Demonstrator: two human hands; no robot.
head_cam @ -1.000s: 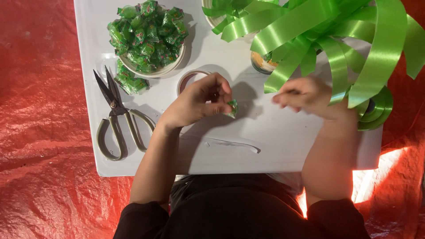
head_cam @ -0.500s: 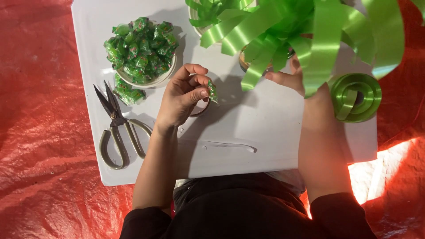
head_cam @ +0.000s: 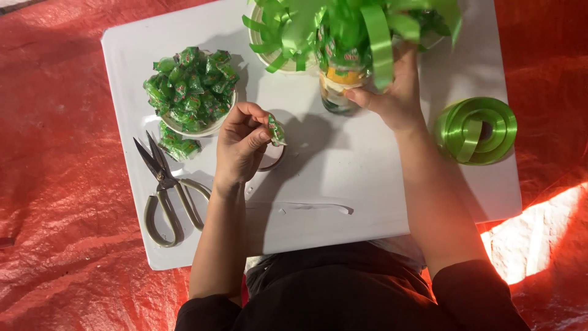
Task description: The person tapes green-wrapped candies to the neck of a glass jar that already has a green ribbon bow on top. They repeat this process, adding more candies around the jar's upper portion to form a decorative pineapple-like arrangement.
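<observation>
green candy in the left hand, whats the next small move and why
Probably carry the wrapped green candy rightward to the ribbon-covered jar. The left hand pinches it just above the tape roll, apart from the candy bowl, while the right hand grips the jar, seemingly steadying it.

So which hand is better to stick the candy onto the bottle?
Probably the left hand: it already pinches the green candy close to the bottle. The right hand is busy gripping the bottle.
</observation>
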